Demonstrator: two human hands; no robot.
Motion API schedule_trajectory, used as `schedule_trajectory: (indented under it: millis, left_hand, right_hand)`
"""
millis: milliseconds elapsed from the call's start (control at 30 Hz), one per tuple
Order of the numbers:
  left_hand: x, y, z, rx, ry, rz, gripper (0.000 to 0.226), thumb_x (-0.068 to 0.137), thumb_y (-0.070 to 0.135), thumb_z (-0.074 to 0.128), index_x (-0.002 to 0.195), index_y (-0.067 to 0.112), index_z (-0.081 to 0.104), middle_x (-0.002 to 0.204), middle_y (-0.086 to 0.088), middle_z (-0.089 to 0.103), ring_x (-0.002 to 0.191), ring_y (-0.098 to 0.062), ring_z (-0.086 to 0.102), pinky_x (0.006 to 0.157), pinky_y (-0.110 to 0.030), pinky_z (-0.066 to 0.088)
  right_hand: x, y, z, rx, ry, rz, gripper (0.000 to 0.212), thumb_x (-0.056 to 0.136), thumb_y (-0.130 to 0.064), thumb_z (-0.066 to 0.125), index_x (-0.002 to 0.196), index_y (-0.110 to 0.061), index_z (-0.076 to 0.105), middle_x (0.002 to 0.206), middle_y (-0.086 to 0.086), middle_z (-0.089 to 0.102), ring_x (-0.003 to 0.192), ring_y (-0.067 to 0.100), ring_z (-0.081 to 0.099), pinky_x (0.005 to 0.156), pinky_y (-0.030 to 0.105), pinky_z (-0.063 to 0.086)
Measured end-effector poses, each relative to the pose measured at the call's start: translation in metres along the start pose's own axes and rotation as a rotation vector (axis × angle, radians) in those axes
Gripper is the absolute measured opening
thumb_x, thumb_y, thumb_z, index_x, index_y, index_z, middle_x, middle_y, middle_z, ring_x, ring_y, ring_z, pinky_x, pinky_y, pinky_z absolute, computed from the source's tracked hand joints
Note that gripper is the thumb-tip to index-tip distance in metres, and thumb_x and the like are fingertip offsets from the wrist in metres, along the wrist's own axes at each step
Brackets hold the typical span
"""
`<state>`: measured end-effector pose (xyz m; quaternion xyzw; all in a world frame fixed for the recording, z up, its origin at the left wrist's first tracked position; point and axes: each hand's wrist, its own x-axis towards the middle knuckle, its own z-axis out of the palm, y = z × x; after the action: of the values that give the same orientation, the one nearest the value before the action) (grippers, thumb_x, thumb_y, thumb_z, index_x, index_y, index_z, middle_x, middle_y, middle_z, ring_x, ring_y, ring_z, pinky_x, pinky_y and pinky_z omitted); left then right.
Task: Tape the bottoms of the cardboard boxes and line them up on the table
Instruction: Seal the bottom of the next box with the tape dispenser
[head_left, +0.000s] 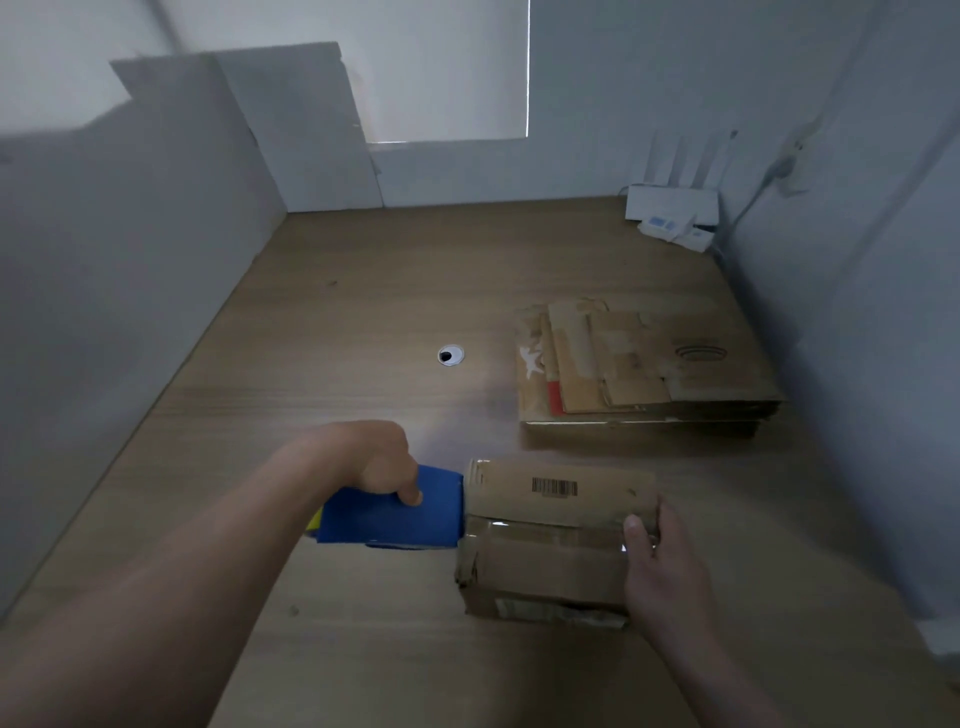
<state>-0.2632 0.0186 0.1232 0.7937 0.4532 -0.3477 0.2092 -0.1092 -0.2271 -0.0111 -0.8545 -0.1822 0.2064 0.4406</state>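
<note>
A small cardboard box lies bottom up on the wooden table, with a barcode label on its far flap and a strip of clear tape along the middle seam. My left hand grips a blue tape dispenser, whose front end touches the box's left edge at the seam. My right hand holds the box's right end, thumb pressed on the tape there. A stack of flattened cardboard boxes lies further back on the right.
A round cable hole sits in the table's middle. White boards lean along the left and back. A white router with small boxes stands in the far right corner. A grey wall bounds the right side.
</note>
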Motion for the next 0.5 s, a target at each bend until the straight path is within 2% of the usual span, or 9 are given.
schedule_trajectory:
  millis: [167, 333, 433, 500]
  left_hand:
    - [-0.005, -0.011, -0.009, 0.007, 0.019, -0.022, 0.036, 0.087, 0.040, 0.071, 0.070, 0.016, 0.050, 0.078, 0.001, 0.051, 0.074, -0.018, 0.049, 0.069, -0.031, 0.037]
    - [-0.009, -0.014, -0.011, 0.017, 0.044, -0.040, 0.028, 0.087, 0.041, 0.071, 0.077, 0.019, 0.056, 0.079, 0.001, 0.051, 0.076, -0.018, 0.050, 0.071, -0.031, 0.039]
    - [0.001, -0.004, 0.009, 0.067, 0.085, -0.053, 0.029, 0.087, 0.040, 0.068, 0.075, 0.018, 0.054, 0.081, 0.001, 0.057, 0.079, -0.019, 0.056, 0.071, -0.030, 0.045]
    - [0.010, -0.001, 0.030, 0.122, 0.163, -0.053, 0.022, 0.087, 0.037, 0.063, 0.081, 0.017, 0.058, 0.084, 0.001, 0.062, 0.078, -0.018, 0.061, 0.068, -0.030, 0.049]
  right_hand:
    - [0.000, 0.002, -0.002, -0.002, -0.011, 0.013, 0.036, 0.100, -0.029, 0.051, 0.135, -0.024, 0.054, 0.111, 0.003, 0.070, 0.100, 0.029, 0.065, 0.084, 0.036, 0.048]
    - [-0.001, 0.001, -0.002, -0.003, -0.024, 0.018, 0.035, 0.100, -0.030, 0.051, 0.134, -0.026, 0.054, 0.106, 0.001, 0.071, 0.099, 0.029, 0.065, 0.080, 0.035, 0.045]
    - [-0.001, 0.000, -0.002, -0.011, -0.019, 0.019, 0.034, 0.100, -0.030, 0.052, 0.134, -0.026, 0.054, 0.105, -0.001, 0.071, 0.098, 0.028, 0.066, 0.081, 0.035, 0.047]
    - [-0.002, 0.000, -0.002, -0.016, -0.027, 0.017, 0.035, 0.100, -0.030, 0.052, 0.134, -0.026, 0.054, 0.107, 0.000, 0.071, 0.100, 0.028, 0.066, 0.083, 0.036, 0.048]
